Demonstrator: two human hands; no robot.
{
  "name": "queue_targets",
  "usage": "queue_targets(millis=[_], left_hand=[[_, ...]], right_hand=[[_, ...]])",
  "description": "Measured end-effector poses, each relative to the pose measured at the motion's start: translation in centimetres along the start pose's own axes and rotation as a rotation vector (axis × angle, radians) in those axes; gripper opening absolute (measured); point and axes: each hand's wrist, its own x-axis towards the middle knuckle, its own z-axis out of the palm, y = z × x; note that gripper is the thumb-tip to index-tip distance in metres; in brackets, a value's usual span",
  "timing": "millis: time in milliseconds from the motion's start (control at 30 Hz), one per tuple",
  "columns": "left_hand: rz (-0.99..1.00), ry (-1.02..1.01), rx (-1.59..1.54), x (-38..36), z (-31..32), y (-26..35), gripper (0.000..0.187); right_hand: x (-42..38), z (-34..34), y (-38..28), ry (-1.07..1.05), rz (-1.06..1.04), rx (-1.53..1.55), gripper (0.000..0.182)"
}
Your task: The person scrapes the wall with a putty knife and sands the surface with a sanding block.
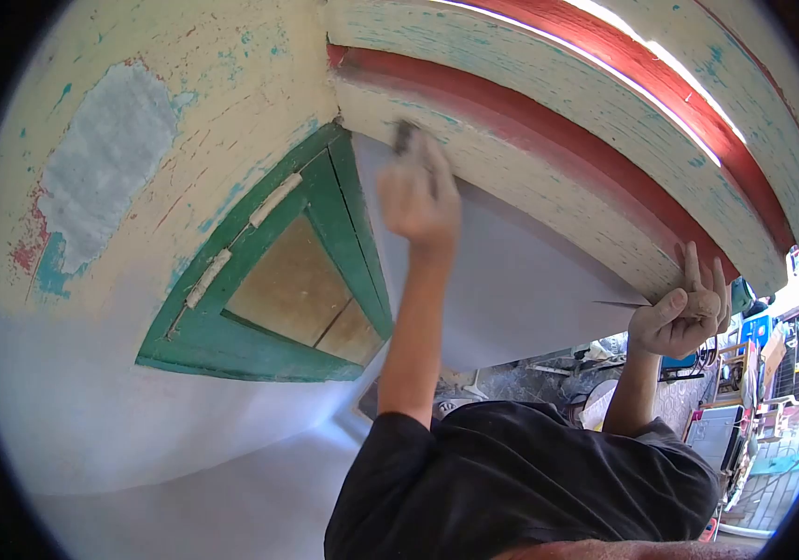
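My left hand (418, 191), blurred by motion, is closed on a small dark object (406, 137) that I cannot make out, against the lower edge of a cream-painted beam (530, 191). At the beam's right end is my right hand (684, 313); two fingers reach up onto the wood, while the thumb and the others are curled round a thin pointed blade (622, 303) that sticks out to the left. Worn cream paint with turquoise flecks and dusty red bands (511, 117) cover the woodwork.
Left of my left arm is a green triangular frame (273, 355) with a tan panel. The cream wall (259, 56) beside it has a bare grey patch (110, 159). Below right lie a cluttered floor, a blue box (756, 329) and a chair (777, 417).
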Motion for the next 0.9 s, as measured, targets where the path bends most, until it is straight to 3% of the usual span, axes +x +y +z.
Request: queue_targets(millis=[167,233,333,400,467,567,667,733,900], left_hand=[[0.067,0.107,-0.103,1.9,1.3,-0.7,0.016],[0.076,0.04,0.066,5.4,1.8,-3.0,0.01],[0.089,0.039,0.063,5.3,2.1,-3.1,0.016],[0.073,0.016,-0.005,2.3,0.8,0.2,0.02],[0.066,0.017,-0.168,-0.3,-0.7,4.5,0.011],[0.163,0.083,-0.216,0.0,-0.3,4.2,0.013],[0.165,0.003,-0.119,2.4,0.0,2.5,0.015],[0.158,0.012,-0.124,2.6,0.2,2.3,0.015],[0.042,-0.074,-0.069,-0.2,-0.9,6.3,0.017]], right_hand=[[-0.4,0.5,0.0,0.025,0.048,0.033,0.029],[-0.6,0.8,0.0,0.055,0.097,0.259,0.028],[-0.8,-0.1,0.6,-0.043,0.062,0.142,0.029],[-1.1,0.8,0.8,-0.004,0.067,0.178,0.029],[-1.2,0.6,0.8,0.019,0.062,0.226,0.029],[-1.5,0.2,0.7,-0.029,0.098,0.155,0.032],[-1.7,0.9,0.7,0.04,0.156,0.371,0.036],[-0.9,0.2,0.1,-0.005,0.137,0.079,0.025],[-0.2,-0.7,0.1,-0.041,0.061,-0.027,0.025]])
